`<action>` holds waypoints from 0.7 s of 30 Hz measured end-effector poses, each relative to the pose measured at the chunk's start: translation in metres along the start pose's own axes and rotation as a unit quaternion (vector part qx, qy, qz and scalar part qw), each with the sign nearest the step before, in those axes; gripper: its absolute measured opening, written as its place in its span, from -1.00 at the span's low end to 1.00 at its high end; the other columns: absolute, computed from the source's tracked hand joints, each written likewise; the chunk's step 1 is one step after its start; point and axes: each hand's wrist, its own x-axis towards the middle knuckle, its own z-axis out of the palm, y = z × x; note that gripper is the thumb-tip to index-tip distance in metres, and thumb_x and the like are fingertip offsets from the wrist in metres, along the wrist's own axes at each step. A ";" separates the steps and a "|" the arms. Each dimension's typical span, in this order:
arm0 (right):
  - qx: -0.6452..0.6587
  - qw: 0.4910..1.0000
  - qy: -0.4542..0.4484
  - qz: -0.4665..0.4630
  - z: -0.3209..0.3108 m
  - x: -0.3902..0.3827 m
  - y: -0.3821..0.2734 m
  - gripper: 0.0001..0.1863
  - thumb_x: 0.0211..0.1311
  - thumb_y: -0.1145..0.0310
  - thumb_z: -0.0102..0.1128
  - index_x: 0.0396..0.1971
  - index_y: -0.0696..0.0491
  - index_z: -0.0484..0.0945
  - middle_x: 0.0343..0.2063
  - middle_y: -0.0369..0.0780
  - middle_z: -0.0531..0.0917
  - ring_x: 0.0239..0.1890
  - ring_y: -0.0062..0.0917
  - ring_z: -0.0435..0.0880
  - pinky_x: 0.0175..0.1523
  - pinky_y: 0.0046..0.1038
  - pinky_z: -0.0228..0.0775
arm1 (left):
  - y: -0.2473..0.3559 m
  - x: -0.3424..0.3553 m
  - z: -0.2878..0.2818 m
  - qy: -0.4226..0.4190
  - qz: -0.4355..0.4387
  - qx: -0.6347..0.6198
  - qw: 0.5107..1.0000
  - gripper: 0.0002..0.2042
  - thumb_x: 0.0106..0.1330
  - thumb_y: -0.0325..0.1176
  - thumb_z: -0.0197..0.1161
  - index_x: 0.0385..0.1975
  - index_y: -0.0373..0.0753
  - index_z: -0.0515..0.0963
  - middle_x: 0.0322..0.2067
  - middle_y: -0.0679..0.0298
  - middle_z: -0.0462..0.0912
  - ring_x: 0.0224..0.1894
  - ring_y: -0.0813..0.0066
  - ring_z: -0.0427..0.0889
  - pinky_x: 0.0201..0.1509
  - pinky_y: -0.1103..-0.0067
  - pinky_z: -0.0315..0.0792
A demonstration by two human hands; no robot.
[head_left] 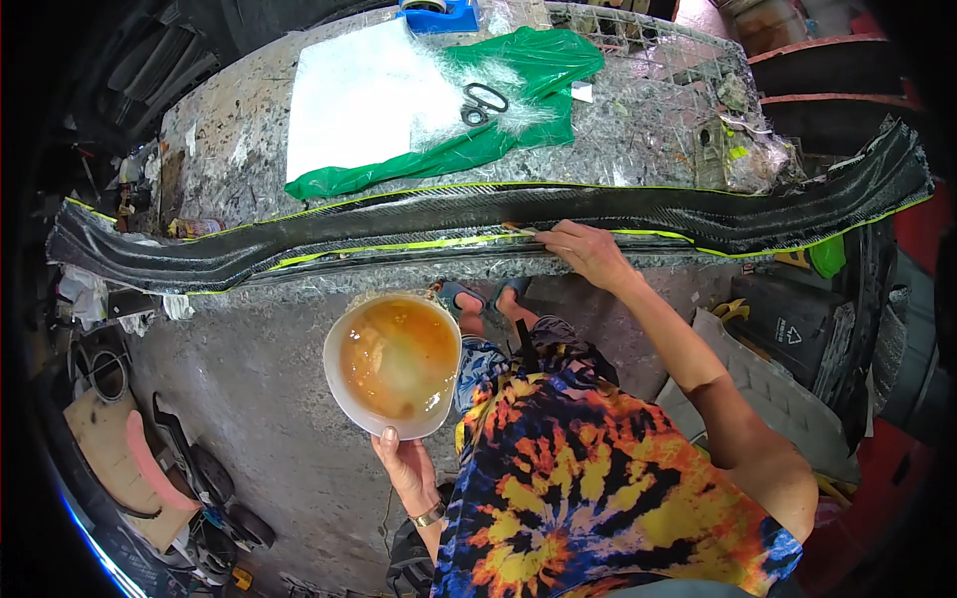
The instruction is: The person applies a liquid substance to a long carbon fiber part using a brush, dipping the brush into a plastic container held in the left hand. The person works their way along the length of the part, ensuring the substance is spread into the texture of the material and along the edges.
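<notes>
My left hand (407,468) grips a white bowl (339,364) of amber, glossy liquid (397,354) from below, held out in front of the table. My right hand (583,249) is closed round a small brush (522,228), its tip touching the long black woven strip (379,211) near its middle. The strip has bright yellow-green edging (359,249) and lies across the near side of the table, both ends reaching past it.
The worktable (229,120) holds a white sheet (349,120), green plastic (543,60) with loose white fibres, black scissors (483,105) and a blue tape dispenser (449,15). Panels and parts (758,369) crowd the right; a board and wheeled item (110,448) stand lower left.
</notes>
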 end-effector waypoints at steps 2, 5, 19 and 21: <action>0.007 1.000 0.002 -0.001 -0.003 0.001 -0.005 -0.70 0.13 0.45 0.20 -0.10 -0.06 0.58 -0.35 -0.30 0.55 -0.31 -0.35 0.63 -0.29 -0.35 0.51 | -0.001 0.000 -0.001 -0.002 0.003 0.000 1.000 -0.38 0.15 -0.18 0.33 0.17 -0.31 0.31 0.13 0.17 0.43 0.16 0.31 0.43 0.26 0.34 0.33; -0.001 1.000 -0.003 -0.028 0.000 0.000 -0.012 -0.69 0.12 0.44 0.19 -0.09 -0.05 0.57 -0.37 -0.31 0.53 -0.31 -0.38 0.62 -0.30 -0.38 0.51 | -0.002 0.001 -0.003 0.002 -0.001 -0.002 1.000 -0.38 0.15 -0.18 0.33 0.17 -0.31 0.31 0.14 0.16 0.43 0.16 0.30 0.43 0.25 0.33 0.34; -0.016 0.994 0.050 -0.092 0.037 0.010 -0.024 -0.71 0.11 0.40 0.20 -0.12 0.00 0.56 -0.39 -0.30 0.53 -0.28 -0.44 0.62 -0.28 -0.39 0.52 | -0.004 0.004 -0.006 0.012 -0.001 0.001 1.000 -0.35 0.14 -0.15 0.34 0.19 -0.32 0.30 0.13 0.12 0.43 0.16 0.29 0.44 0.22 0.31 0.36; -0.005 0.997 0.048 -0.061 0.048 0.017 -0.024 -0.72 0.10 0.42 0.21 -0.13 0.01 0.58 -0.40 -0.29 0.54 -0.31 -0.42 0.62 -0.28 -0.38 0.52 | -0.002 0.002 -0.001 0.007 0.003 0.005 1.000 -0.34 0.14 -0.14 0.34 0.20 -0.32 0.29 0.14 0.12 0.43 0.16 0.29 0.44 0.22 0.31 0.36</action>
